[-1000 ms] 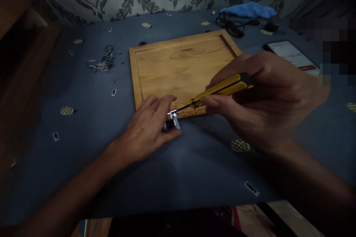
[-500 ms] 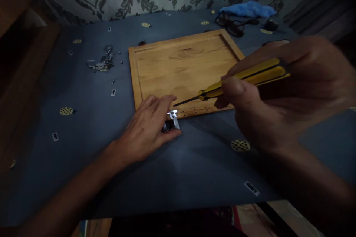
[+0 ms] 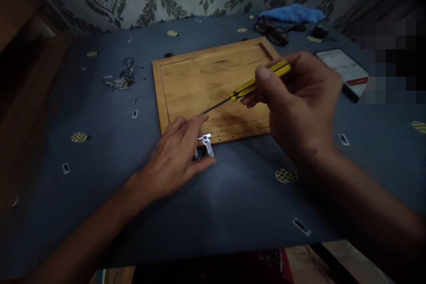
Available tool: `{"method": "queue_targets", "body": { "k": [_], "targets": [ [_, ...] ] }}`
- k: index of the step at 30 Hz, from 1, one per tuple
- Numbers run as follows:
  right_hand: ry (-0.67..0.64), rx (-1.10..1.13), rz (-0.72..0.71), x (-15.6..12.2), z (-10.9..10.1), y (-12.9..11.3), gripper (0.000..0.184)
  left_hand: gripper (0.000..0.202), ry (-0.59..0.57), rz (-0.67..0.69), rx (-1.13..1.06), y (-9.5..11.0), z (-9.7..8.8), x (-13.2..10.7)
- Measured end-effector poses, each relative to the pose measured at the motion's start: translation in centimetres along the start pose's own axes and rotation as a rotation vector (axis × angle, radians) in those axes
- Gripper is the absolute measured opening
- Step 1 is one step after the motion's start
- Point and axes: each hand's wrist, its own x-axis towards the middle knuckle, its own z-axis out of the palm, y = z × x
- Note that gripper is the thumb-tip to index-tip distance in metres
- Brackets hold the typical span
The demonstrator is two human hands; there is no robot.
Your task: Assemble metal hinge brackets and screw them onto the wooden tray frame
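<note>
My left hand (image 3: 176, 153) grips a shiny metal hinge (image 3: 207, 142) at the near edge of a wooden panel (image 3: 206, 84), thumb in front and fingers over the panel's border. Part of the hinge is hidden behind the fingers. In my right hand (image 3: 299, 102) is a screwdriver (image 3: 248, 87) with a yellow and black handle, its dark shaft slanting down to the left. The tip lies by my left index finger, above the panel; I cannot tell whether it touches. Several small dark holes run along the panel's near border.
More metal hardware (image 3: 124, 77) lies left of the panel, with a loose screw (image 3: 135, 101) near it. Behind and right are eyeglasses (image 3: 273, 33), a blue cloth (image 3: 293, 12) and a phone (image 3: 342, 69). A patterned tablecloth (image 3: 213, 213) covers the table.
My right hand has moved away from the camera and leftward with the screwdriver, bringing its tip closer to my left fingers. The phone now shows. My left hand stays on the hinge.
</note>
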Motion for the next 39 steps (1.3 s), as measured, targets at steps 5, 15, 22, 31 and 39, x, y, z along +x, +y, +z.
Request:
{"method": "queue_targets", "body": {
  "k": [5, 15, 22, 31, 39],
  "targets": [
    [-0.054, 0.008, 0.05, 0.5, -0.2, 0.7, 0.044, 0.065, -0.006, 0.008, 0.004, 0.1, -0.1, 0.0],
    [-0.13, -0.196, -0.229, -2.0, -0.4, -3.0, 0.012, 0.071, -0.014, 0.01, 0.026, 0.0, -0.2, 0.0],
    [-0.168, -0.365, -0.296, -2.3, -0.9, -3.0, 0.007, 0.068, -0.019, 0.006, 0.025, 0.1, -0.2, 0.0],
    [-0.215, -0.46, -0.312, -2.3, -0.9, -3.5, 0.009, 0.069, -0.024, -0.006, 0.011, 0.1, -0.2, 0.1],
    [-0.243, -0.451, -0.281, -2.4, -0.9, -3.9, 0.009, 0.065, -0.028, -0.034, 0.004, 0.2, -0.3, 0.0]
  ]
}}
